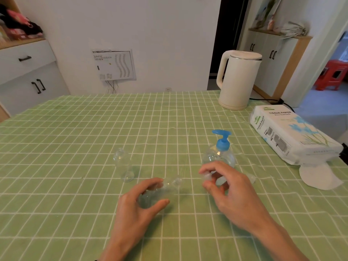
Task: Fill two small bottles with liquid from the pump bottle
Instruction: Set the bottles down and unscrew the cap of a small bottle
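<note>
A clear pump bottle (219, 157) with a blue pump head stands on the green checked tablecloth, right of centre. One small clear bottle (124, 164) stands upright and uncapped to its left. My left hand (139, 208) grips a second small clear bottle (165, 187), tilted with its neck pointing right. My right hand (226, 187) is just in front of the pump bottle, its fingertips pinched on a small clear cap (208, 176). Another clear cap (251, 178) lies on the cloth right of that hand.
A cream electric kettle (238, 80) stands at the table's far right with its cord trailing off. A tissue paper pack (293, 132) lies at the right edge, with a loose tissue (318, 178) in front of it. Cabinets line the walls behind.
</note>
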Available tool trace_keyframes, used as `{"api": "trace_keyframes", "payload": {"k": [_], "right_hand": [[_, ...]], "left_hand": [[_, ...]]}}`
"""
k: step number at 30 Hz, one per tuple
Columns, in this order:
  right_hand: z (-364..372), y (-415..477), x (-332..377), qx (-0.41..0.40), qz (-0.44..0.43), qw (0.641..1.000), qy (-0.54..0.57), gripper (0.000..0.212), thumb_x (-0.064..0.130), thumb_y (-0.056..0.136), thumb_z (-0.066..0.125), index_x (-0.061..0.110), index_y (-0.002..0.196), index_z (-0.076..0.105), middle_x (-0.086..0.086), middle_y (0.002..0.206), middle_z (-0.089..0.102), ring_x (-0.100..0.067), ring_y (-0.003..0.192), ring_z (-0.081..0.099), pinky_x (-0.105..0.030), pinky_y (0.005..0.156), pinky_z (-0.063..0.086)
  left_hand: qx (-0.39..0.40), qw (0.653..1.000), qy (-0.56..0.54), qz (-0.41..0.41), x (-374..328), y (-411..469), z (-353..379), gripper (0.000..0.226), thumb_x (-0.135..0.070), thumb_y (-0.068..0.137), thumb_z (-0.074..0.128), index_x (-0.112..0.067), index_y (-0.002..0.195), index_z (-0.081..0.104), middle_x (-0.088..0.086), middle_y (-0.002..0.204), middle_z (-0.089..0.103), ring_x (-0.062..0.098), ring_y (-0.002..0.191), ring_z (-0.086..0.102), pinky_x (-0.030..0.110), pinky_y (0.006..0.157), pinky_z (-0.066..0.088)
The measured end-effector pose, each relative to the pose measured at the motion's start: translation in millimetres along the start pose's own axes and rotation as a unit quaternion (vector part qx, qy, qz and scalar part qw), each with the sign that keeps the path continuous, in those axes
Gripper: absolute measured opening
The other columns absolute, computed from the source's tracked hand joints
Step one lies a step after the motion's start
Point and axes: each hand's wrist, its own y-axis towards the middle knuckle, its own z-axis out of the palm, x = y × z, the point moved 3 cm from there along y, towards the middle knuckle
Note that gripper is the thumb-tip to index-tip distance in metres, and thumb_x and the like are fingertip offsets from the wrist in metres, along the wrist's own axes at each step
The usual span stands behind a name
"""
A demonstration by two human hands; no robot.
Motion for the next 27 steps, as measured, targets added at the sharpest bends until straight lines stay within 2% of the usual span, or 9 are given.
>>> {"api": "trace_keyframes", "payload": {"k": [2,4,7,10,13,17,20,25,27], "right_hand": [[-10,-6,-7,-0.012,0.009,1.0,0.014,0.031,0.019,0.101,0.07,0.046,0.116,0.072,0.019,0.111,0.07,-0.018,0.092,0.068,-0.032,0.076,0.058],[-22,-14,-15,-0.038,0.012,0.999,0.02,0.031,0.017,0.099,0.071,0.043,0.113,0.075,0.019,0.113,0.071,-0.015,0.097,0.069,-0.025,0.078,0.058],[-48,-29,-39,-0.134,0.068,0.989,0.012,0.024,0.017,0.093,0.079,0.038,0.104,0.077,0.023,0.108,0.076,-0.006,0.098,0.071,-0.019,0.077,0.055],[-74,-44,-74,-0.22,0.17,0.96,-0.039,0.015,0.024,0.089,0.086,0.034,0.093,0.076,0.02,0.095,0.077,0.0,0.092,0.07,-0.029,0.081,0.057],[-79,-51,-96,-0.215,0.228,0.945,-0.096,0.016,0.025,0.086,0.089,0.031,0.087,0.075,0.018,0.092,0.074,-0.003,0.09,0.068,-0.044,0.09,0.059],[-70,-50,-106,-0.218,0.243,0.936,-0.129,0.024,0.02,0.081,0.095,0.032,0.08,0.075,0.017,0.087,0.077,-0.005,0.085,0.07,-0.038,0.077,0.055],[-68,-48,-108,-0.218,0.235,0.938,-0.135,0.029,0.021,0.08,0.096,0.035,0.079,0.071,0.022,0.083,0.073,0.003,0.084,0.067,-0.028,0.068,0.047],[-71,-45,-103,-0.205,0.247,0.939,-0.127,0.032,0.027,0.079,0.096,0.037,0.088,0.068,0.018,0.087,0.072,0.004,0.085,0.065,-0.021,0.065,0.042],[-73,-45,-102,-0.196,0.25,0.94,-0.121,0.035,0.027,0.078,0.097,0.033,0.097,0.068,0.012,0.094,0.075,-0.001,0.088,0.067,-0.026,0.067,0.045]], "left_hand": [[-0.005,1.0,-0.007,0.001,3,-1,-5,0.052,-0.039,0.068,0.087,-0.035,0.118,0.073,-0.029,0.111,0.075,-0.007,0.107,0.068,0.002,0.091,0.046],[-0.008,1.0,-0.012,0.001,5,-2,-7,0.051,-0.041,0.067,0.086,-0.037,0.117,0.073,-0.028,0.11,0.075,-0.007,0.107,0.068,0.002,0.091,0.046],[-0.01,1.0,-0.022,-0.004,8,-1,-6,0.05,-0.044,0.067,0.085,-0.041,0.115,0.073,-0.026,0.111,0.076,-0.005,0.108,0.068,0.002,0.091,0.045],[-0.014,0.999,-0.033,-0.006,10,0,-4,0.052,-0.046,0.066,0.085,-0.047,0.116,0.071,-0.025,0.112,0.076,-0.005,0.109,0.068,0.003,0.092,0.046],[-0.015,0.998,-0.056,-0.009,11,2,0,0.053,-0.043,0.065,0.087,-0.048,0.116,0.071,-0.022,0.112,0.077,-0.002,0.11,0.07,0.009,0.095,0.05],[-0.005,0.996,-0.084,-0.017,13,5,7,0.053,-0.037,0.066,0.09,-0.046,0.115,0.071,-0.017,0.115,0.077,0.003,0.112,0.071,0.025,0.099,0.056],[-0.003,0.995,-0.101,-0.019,12,7,11,0.053,-0.033,0.066,0.09,-0.044,0.114,0.071,-0.013,0.116,0.077,0.008,0.113,0.072,0.032,0.103,0.053],[-0.013,0.992,-0.125,-0.028,10,9,14,0.051,-0.028,0.066,0.089,-0.04,0.112,0.071,-0.006,0.116,0.078,0.013,0.114,0.073,0.037,0.105,0.055],[-0.014,0.989,-0.141,-0.034,13,11,16,0.051,-0.028,0.066,0.089,-0.036,0.113,0.071,-0.004,0.117,0.078,0.014,0.114,0.073,0.04,0.107,0.053]]}}
